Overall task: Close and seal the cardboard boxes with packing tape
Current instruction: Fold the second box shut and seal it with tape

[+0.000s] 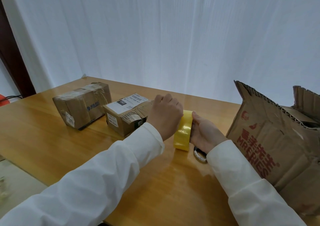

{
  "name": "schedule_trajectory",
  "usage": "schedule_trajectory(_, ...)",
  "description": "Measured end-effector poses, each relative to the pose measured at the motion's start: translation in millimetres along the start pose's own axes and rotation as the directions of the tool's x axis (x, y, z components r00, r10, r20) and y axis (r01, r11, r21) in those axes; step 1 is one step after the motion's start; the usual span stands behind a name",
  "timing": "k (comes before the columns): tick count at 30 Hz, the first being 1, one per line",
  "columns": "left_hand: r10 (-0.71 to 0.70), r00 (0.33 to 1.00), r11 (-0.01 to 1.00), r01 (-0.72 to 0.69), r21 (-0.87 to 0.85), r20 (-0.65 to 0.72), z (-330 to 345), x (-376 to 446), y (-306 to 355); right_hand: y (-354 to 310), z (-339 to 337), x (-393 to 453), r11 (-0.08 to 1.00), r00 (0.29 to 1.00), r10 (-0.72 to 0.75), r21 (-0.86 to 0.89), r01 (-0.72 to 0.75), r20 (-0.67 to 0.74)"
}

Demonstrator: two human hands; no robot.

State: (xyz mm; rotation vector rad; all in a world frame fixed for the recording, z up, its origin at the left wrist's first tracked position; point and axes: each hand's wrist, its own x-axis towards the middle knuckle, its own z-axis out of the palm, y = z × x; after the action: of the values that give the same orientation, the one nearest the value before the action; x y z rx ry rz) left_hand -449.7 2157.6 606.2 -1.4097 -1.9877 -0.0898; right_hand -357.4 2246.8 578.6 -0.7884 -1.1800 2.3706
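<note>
Three corrugated cardboard boxes stand on a glossy, honey-coloured wooden tabletop [52, 139]. Well to the left of the hands is a taped box [81, 106], a squat brown block wrapped in wrinkled clear tape with a blue logo on its side. Just beside the left hand, and partly behind it, sits a smaller labelled box [124, 116] with white shipping labels on top and front, its top edge torn and ragged.

The left hand [166, 115] is curled, knuckles up, its fingers closed against the left face of a roll of yellow packing tape [183, 130]; exactly how they grip is hidden. The roll is a smooth, shiny cylinder standing on edge on the tabletop, sandwiched between the two hands. The right hand [204, 132] holds its right face, fingers curled round the far rim. A small silvery ring [200, 155] lies under the right wrist. Both arms wear white sleeves.

Just to the right of the right hand is a large open box [270, 139], creased and worn, with red lettering and its fluted flaps standing up.
</note>
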Motion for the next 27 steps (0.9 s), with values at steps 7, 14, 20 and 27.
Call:
schedule_trajectory(7, -0.032, 0.997, 0.999, 0.030, -0.023, -0.066, 10, -14, 8, 2, 1, 3, 0.987, 0.991, -0.103, -0.135, 0.092, -0.081)
schedule_trajectory(14, -0.050, 0.993, 0.961, 0.077, -0.264, 0.108, -3, -19, -3, 6, 5, 1, 0.988, 0.997, -0.059, -0.147, 0.051, -0.052)
schedule_trajectory(20, -0.105, 0.993, 0.965, 0.090, -0.247, -0.048, 1, -27, -2, 6, 8, -2, 0.990, 0.993, -0.089, -0.120, 0.079, -0.077)
schedule_trajectory(27, -0.097, 0.986, 0.990, 0.083, -0.110, -0.138, 5, -25, -2, 7, 13, -4, 0.989, 0.994, -0.075, -0.132, 0.064, -0.083)
